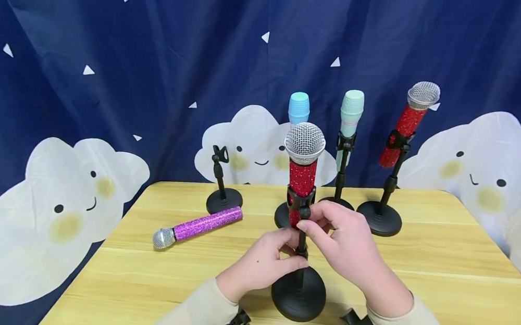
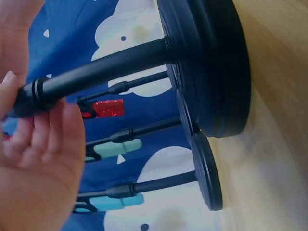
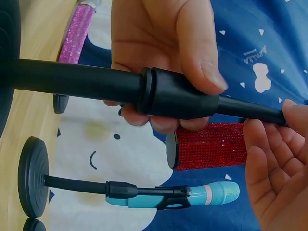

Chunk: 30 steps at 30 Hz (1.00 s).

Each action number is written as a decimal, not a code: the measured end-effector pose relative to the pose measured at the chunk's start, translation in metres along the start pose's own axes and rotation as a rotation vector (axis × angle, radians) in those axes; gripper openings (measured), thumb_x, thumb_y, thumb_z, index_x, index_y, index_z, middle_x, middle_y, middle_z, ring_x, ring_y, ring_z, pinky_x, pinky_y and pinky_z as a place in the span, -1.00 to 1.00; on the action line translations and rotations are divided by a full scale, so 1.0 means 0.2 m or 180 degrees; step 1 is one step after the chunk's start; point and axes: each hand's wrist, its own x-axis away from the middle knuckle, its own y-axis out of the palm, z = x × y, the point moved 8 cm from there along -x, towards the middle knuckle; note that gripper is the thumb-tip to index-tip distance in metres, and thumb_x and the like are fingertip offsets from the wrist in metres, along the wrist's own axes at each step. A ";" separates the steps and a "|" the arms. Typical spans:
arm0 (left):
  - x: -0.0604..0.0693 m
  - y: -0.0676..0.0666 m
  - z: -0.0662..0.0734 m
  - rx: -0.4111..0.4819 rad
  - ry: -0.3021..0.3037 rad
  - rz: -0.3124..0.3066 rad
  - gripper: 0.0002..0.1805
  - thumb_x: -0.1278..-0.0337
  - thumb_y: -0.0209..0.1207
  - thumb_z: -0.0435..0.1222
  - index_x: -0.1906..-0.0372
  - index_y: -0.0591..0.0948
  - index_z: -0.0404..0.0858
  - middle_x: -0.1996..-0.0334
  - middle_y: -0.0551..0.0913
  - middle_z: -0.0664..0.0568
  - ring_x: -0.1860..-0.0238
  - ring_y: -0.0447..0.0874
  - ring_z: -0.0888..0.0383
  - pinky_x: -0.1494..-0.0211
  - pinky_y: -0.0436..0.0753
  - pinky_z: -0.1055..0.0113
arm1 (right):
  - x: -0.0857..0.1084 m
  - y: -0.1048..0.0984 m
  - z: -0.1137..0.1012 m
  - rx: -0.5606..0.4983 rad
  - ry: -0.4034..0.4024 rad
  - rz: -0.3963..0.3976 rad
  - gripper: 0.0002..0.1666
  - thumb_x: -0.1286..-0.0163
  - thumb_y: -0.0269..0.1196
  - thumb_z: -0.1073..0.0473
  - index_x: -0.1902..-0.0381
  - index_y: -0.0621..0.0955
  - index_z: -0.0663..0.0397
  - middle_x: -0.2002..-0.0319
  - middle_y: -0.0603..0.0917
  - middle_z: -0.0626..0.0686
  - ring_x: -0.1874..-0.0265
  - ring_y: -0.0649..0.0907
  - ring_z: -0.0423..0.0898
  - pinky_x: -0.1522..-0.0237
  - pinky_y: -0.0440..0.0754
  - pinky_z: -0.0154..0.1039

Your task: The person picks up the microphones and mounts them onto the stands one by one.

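Observation:
A black round-based stand (image 1: 298,294) stands near the table's front, with a red glittery microphone (image 1: 302,177) in its clip, silver mesh head up. My left hand (image 1: 262,262) grips the thick collar (image 3: 183,96) midway up the pole, thumb on one side and fingers behind. Just above it, my right hand (image 1: 347,241) pinches the thin upper pole below the clip. In the left wrist view the left hand (image 2: 43,163) wraps the collar above the base (image 2: 207,67); in the right wrist view the right hand (image 3: 281,163) holds the thin rod's end.
Behind stand a blue microphone (image 1: 299,107), a mint one (image 1: 352,114) and another red one (image 1: 407,124), each on a stand. An empty stand (image 1: 224,201) is at the back left, a purple glittery microphone (image 1: 204,226) lying before it. A dark blue curtain (image 1: 182,45) hangs behind the table.

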 end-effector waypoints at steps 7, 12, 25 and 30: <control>0.00 0.01 0.00 0.0063 0.0053 -0.0141 -0.76 -0.36 0.24 -0.28 -0.07 0.58 -0.13 0.07 0.70 0.16 0.00 0.65 0.29 -0.12 0.61 0.31 | 0.00 0.01 0.00 -0.0037 0.0042 -0.0075 -0.84 -0.31 0.44 0.21 0.31 0.66 -0.17 0.39 0.63 -0.30 0.49 0.59 -0.32 0.52 0.52 -0.31; 0.00 -0.01 0.01 -0.0006 -0.0021 0.0202 -0.80 -0.24 0.38 -0.25 0.09 0.63 -0.08 0.23 0.70 0.23 0.17 0.67 0.32 0.04 0.67 0.33 | 0.00 0.00 0.00 0.0033 0.0042 -0.0049 -0.85 -0.30 0.45 0.20 0.31 0.67 -0.17 0.37 0.64 -0.29 0.44 0.58 -0.30 0.44 0.57 -0.29; 0.00 0.00 -0.02 -0.0119 -0.0030 0.0027 -0.77 -0.24 0.38 -0.24 0.06 0.64 -0.08 0.18 0.68 0.26 0.11 0.64 0.32 0.04 0.65 0.35 | 0.00 0.00 0.00 0.0119 0.0043 -0.0063 -0.83 -0.31 0.44 0.18 0.34 0.63 -0.18 0.41 0.60 -0.30 0.47 0.56 -0.31 0.48 0.54 -0.31; 0.00 0.00 0.01 -0.0391 0.0134 0.0080 -0.88 -0.27 0.34 -0.27 0.17 0.62 -0.08 0.25 0.64 0.23 0.22 0.63 0.37 0.13 0.64 0.42 | 0.00 0.00 0.00 0.0116 -0.0006 -0.0048 -0.82 -0.30 0.44 0.18 0.33 0.62 -0.17 0.41 0.60 -0.30 0.47 0.56 -0.32 0.48 0.54 -0.31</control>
